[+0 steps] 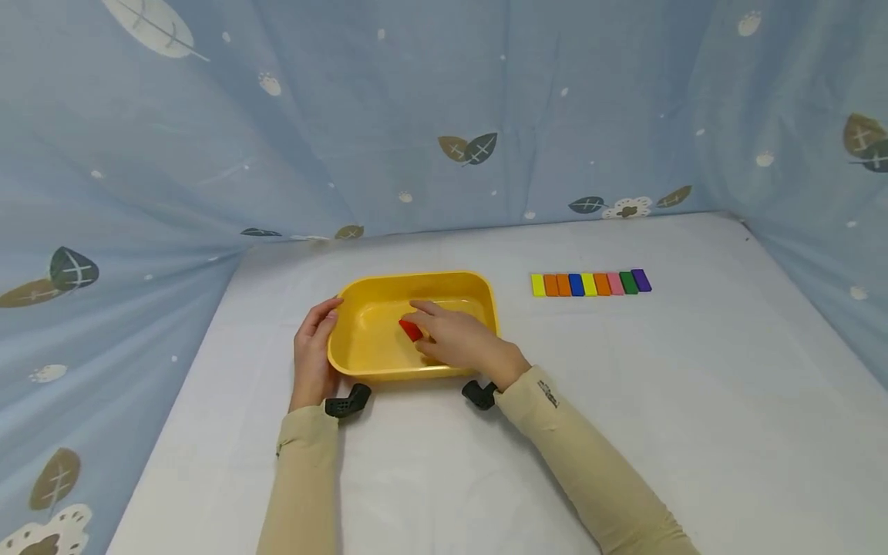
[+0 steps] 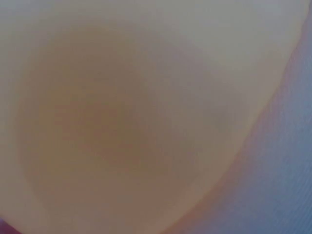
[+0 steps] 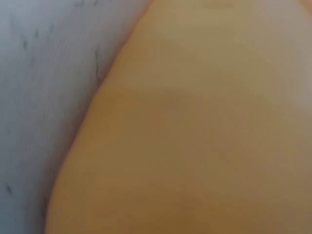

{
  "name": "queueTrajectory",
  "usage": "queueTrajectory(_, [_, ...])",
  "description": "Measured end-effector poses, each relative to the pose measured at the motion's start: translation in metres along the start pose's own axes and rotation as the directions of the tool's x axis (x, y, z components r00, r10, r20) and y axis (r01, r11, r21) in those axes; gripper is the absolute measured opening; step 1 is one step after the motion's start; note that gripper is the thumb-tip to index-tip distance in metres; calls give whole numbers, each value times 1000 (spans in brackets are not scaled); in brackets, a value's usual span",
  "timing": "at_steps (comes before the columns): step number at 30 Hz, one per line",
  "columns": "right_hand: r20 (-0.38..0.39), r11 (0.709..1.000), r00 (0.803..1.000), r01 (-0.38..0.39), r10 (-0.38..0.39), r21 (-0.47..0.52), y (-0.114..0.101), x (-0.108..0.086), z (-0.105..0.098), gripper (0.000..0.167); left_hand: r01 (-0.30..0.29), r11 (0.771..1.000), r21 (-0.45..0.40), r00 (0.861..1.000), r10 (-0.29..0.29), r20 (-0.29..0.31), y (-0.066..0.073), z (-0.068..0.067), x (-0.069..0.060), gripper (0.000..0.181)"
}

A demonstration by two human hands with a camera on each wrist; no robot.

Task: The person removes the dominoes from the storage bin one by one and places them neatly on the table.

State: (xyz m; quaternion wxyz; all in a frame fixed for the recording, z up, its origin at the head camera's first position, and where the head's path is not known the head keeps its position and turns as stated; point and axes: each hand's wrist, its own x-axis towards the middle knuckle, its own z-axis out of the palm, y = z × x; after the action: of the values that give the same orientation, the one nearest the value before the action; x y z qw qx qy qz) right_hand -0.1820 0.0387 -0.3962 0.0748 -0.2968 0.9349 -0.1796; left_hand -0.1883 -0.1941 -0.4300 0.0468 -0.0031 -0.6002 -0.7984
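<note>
A yellow plastic basin (image 1: 375,373) with rounded corners sits on the table. My left hand (image 1: 316,347) grips its left side, fingers curled at the rim. Inside the basin, my right hand (image 1: 451,337) pinches a red block (image 1: 411,330) between thumb and fingers, tilted above the basin's floor. The right palm hides part of the basin's right side. Both wrist views are blurred close-ups: the basin wall (image 2: 122,126) fills most of the left one, and a yellow surface (image 3: 170,136) most of the right one.
To the right of the basin, a row of small coloured blocks (image 1: 590,284) stands side by side on the white tablecloth (image 1: 624,432). Behind the table hangs a blue leaf-print curtain (image 1: 388,116). Dark wrist devices (image 1: 349,401) stick out below each hand, near the basin's front edge.
</note>
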Motion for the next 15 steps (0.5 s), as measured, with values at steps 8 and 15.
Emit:
queueTrajectory(8, [163, 997, 985, 63, -55, -40, 1, 3, 3, 50, -9, 1000, -18, 1000, 9, -8, -6, -6, 4, 36])
queueTrajectory(15, [120, 995, 989, 92, -87, -33, 4, 4, 4, 37, -10, 1000, 0, 1000, 10, -11, -9, -6, 6, 36])
